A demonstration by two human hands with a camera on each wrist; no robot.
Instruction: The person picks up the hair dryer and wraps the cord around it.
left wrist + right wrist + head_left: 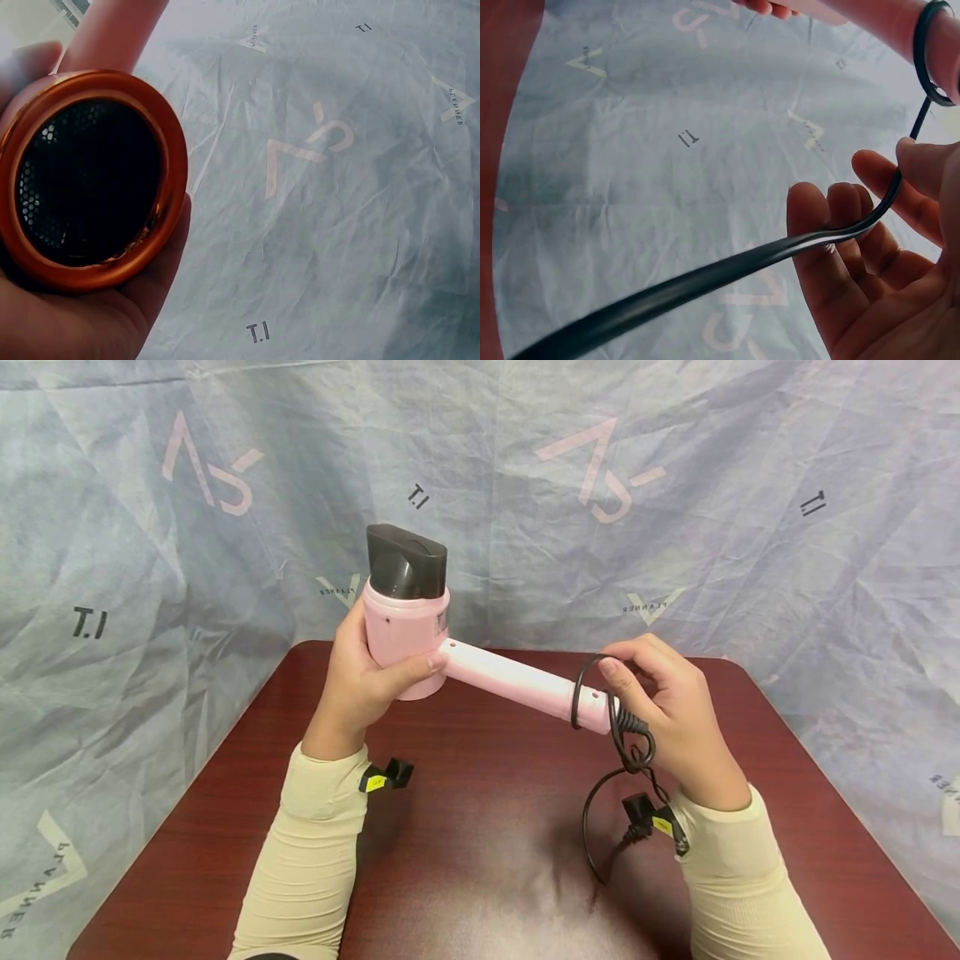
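Observation:
A pink hair dryer point(517, 681) with a black nozzle point(408, 564) is held above the table, nozzle upward. My left hand point(367, 672) grips its round body, thumb across the front. In the left wrist view the dryer's air intake point(90, 180) shows as a dark mesh inside a shiny ring. The black cord point(618, 735) loops around the lower end of the handle and hangs in a tangle beneath. Beside that end, my right hand point(671, 710) pinches the cord between thumb and forefinger; in the right wrist view the cord point(757, 255) also runs across the other fingers.
The dark red wooden table point(480, 860) lies below both hands. Grey printed cloth point(480, 443) hangs behind it and along the sides. The cord's plug end point(637, 835) dangles near the right wrist, close to the small black wrist mount point(660, 822).

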